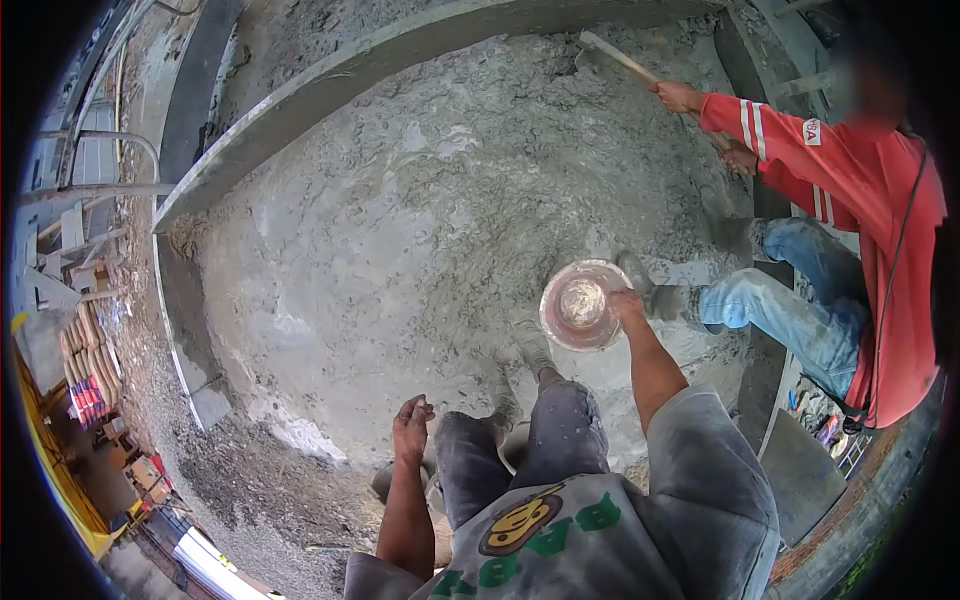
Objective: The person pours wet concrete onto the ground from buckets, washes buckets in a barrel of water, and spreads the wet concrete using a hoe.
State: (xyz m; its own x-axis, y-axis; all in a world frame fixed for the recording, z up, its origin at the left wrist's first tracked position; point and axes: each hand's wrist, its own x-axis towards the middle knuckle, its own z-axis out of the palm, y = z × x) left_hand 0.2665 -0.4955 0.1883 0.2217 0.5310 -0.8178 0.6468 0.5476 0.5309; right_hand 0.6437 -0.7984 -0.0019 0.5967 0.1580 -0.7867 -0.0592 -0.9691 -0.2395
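Bucket (558, 325) is facing up, right hand (626, 304) pinching its right rim; left hand (411, 430) (loosely curled) is hovering near left.

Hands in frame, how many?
4: left hand near the left knee; right hand on the pink bucket; co-worker's front hand and rear hand on a wooden handle.

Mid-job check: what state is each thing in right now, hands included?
Pinkish round basin: gripped at the rim, pale residue inside.
Right hand: closed on the basin.
Left hand: loosely curled, apparently empty.
Wet grey cement-like mix: spread out, surface uneven.
Long wooden-handled tool: held by a co-worker's hands.
Tan bags: stacked.
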